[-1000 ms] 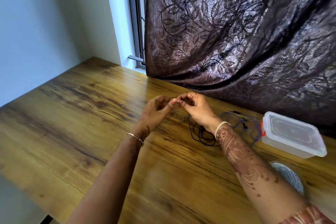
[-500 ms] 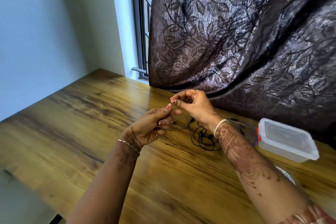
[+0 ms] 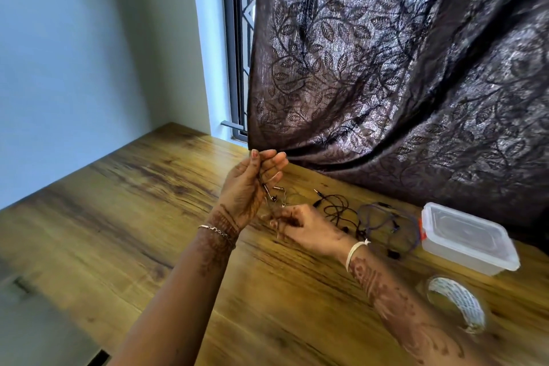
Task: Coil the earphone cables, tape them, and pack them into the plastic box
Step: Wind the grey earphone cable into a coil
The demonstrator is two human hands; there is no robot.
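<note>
Left of the plastic box [image 3: 466, 242], the left hand [image 3: 248, 187] has lifted, fingers pinching the thin earphone cable [image 3: 274, 197]. The right hand [image 3: 303, 224] dropped lower, gripping its slack. Looks like coiling's only just starting.

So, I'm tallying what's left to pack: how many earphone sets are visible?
3: a thin one held in the hands, a black one on the table, a purple one beside the box.

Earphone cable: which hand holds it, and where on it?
Both. The left hand pinches the thin earphone cable near its top, earbuds dangling below; the right hand grips the lower run. The exact finger contact is blurred.
</note>
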